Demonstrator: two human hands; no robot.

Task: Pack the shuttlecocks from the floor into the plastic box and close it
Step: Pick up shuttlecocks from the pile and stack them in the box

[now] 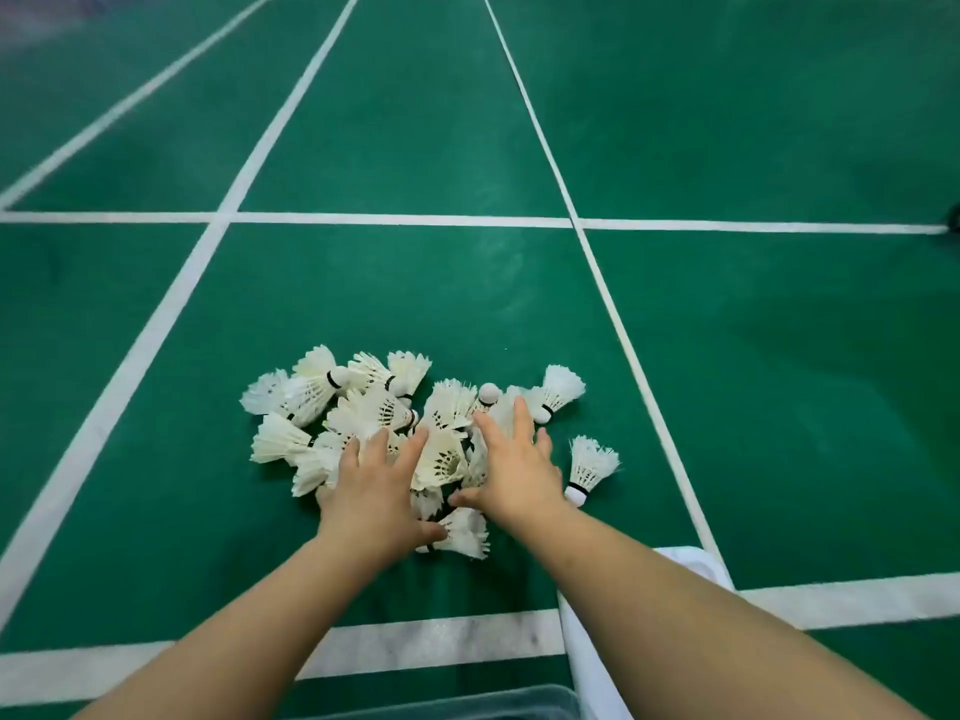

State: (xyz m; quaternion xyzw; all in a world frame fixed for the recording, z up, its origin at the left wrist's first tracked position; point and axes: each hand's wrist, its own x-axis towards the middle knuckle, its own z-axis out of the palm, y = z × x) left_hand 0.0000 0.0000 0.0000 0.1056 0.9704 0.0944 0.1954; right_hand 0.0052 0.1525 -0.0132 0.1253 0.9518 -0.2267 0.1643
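A heap of several white feather shuttlecocks [374,407] lies on the green court floor in front of me. My left hand [376,491] rests palm down on the left part of the heap, fingers spread and straight. My right hand [514,470] lies flat on the right part, fingers stretched forward. One shuttlecock [589,467] stands apart to the right, cork down. Another [558,389] lies at the heap's far right. The clear plastic box [441,704] shows only its rim at the bottom edge. A white lid [592,662] lies beside it, partly hidden under my right forearm.
White court lines [395,219] cross the green floor [779,407]. A wide white line [441,641] runs between the heap and the box. A dark object [953,220] sits at the far right edge.
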